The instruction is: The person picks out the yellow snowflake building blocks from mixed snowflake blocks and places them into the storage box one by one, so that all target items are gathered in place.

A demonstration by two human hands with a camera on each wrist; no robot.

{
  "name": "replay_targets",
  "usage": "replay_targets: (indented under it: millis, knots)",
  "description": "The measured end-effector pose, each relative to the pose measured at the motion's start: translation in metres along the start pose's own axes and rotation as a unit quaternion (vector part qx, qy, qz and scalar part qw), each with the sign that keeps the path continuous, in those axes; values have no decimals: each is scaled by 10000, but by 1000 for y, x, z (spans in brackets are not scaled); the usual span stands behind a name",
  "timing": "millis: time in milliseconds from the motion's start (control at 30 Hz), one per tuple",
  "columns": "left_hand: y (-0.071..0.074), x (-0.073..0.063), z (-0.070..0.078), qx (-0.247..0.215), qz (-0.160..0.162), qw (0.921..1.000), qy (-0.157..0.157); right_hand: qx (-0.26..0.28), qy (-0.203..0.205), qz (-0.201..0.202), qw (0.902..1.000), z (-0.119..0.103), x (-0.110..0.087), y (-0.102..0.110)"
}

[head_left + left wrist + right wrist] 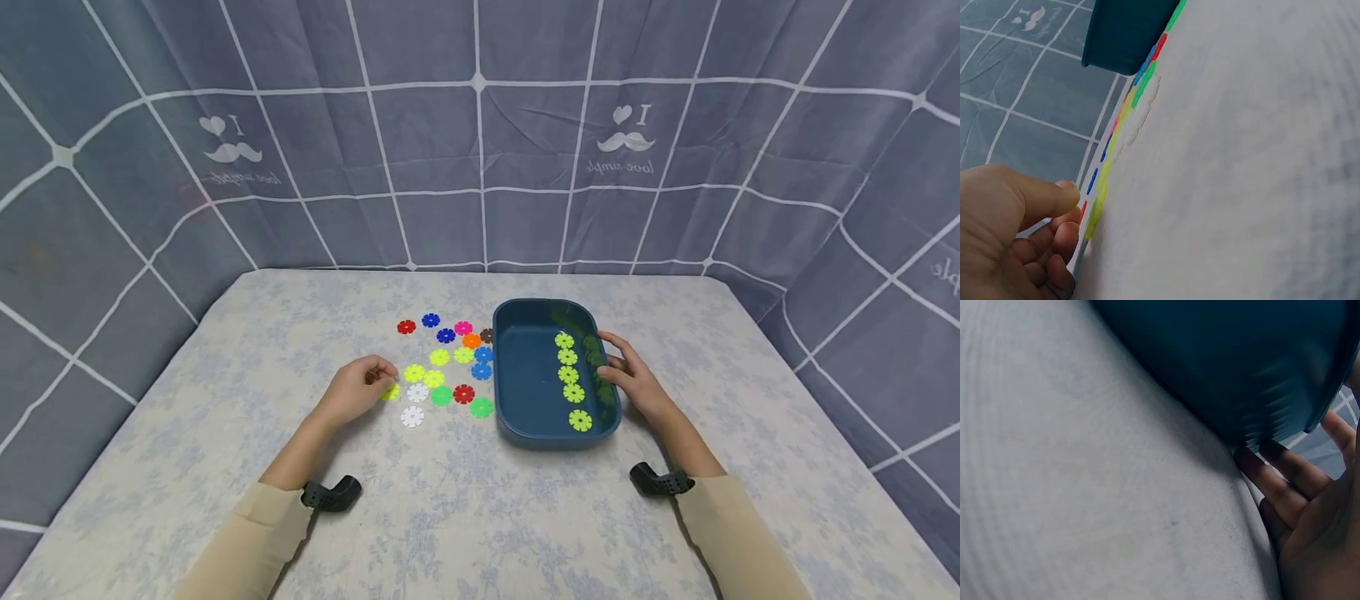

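My left hand (360, 390) is low over the left end of a spread of flower-shaped plastic discs, its fingers bent and the thumb close to the index fingertip. A yellow disc (389, 392) lies right by its fingertips, partly covered; whether the fingers pinch it is hidden. In the left wrist view, the thumb and fingers (1063, 200) are beside the row of discs. My right hand (636, 379) grips the right side of a dark blue plastic bin (531, 433), thumb over the rim and fingers against the outer wall. Several yellow-green discs (567, 375) form a line inside the bin.
Left of the bin lie loose discs: red (463, 394), green (482, 407), white (412, 417), dark blue (431, 320), orange (471, 341), pink (463, 328) and more yellow ones (439, 357). A pale patterned cloth covers the table (480, 517). Grey checked curtains (420, 142) hang around it.
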State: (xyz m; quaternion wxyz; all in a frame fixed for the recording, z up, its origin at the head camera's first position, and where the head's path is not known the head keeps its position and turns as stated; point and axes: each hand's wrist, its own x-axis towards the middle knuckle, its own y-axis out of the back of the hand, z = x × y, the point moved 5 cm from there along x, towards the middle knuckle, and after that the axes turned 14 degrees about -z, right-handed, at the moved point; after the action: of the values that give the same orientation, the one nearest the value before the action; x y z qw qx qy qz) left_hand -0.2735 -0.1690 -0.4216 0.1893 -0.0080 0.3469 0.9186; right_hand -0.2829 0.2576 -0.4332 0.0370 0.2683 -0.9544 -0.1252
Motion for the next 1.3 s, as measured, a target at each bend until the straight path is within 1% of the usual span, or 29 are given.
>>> replay_targets:
  millis: [200,300,433,567,867,1033,1233,1300]
  knots:
    - [2,-1,-8,-20,-54,10000,63,-23,-10,6,10000,-1,0,-1]
    - [4,-2,-10,-53,-178,9998,10,-43,-34,14,10000,-1,0,-1]
    - [4,1,-10,54,-395,9992,-28,-23,-55,20,10000,0,0,0]
    - [4,2,-10,197,-502,9985,-3,-34,-13,3,10000,1,0,1]
    - [3,-2,-12,95,-465,9989,-44,38,0,-47,10000,1,1,0]
    - [2,-3,-11,216,-373,9991,12,4,29,-73,10000,0,1,0]
    - [3,-3,-9,240,-307,9992,70,5,2,-26,10000,1,1,0]
    - [3,-3,-8,294,-313,9991,41,-44,1,-24,10000,1,1,1]
